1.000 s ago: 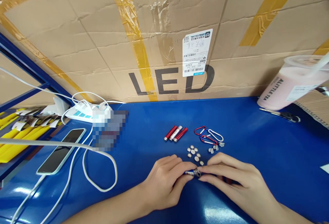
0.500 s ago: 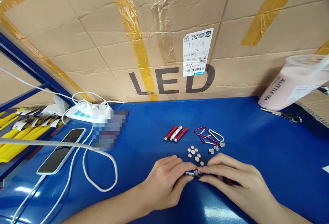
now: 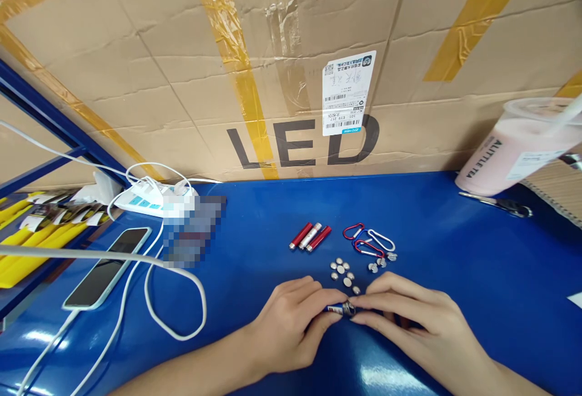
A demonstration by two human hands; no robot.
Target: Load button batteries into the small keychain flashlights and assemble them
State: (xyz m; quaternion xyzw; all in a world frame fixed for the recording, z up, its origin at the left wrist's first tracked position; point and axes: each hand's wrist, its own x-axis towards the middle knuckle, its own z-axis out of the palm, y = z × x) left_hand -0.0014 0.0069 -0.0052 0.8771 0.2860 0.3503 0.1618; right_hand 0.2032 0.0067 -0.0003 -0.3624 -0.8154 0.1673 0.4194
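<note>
Two hands: left hand (image 3: 291,323) and right hand (image 3: 409,320) meet over the glossy blue table (image 3: 454,250), fingers curled shut, pinching opposite ends of one small blue cylindrical pen light (image 3: 340,308).
Pink lidded drink cup (image 3: 513,150): far right of the pen light, tilted in this view, holding pale pink liquid.
Silver button cells (image 3: 343,271): loose, just behind the pen light.
</note>
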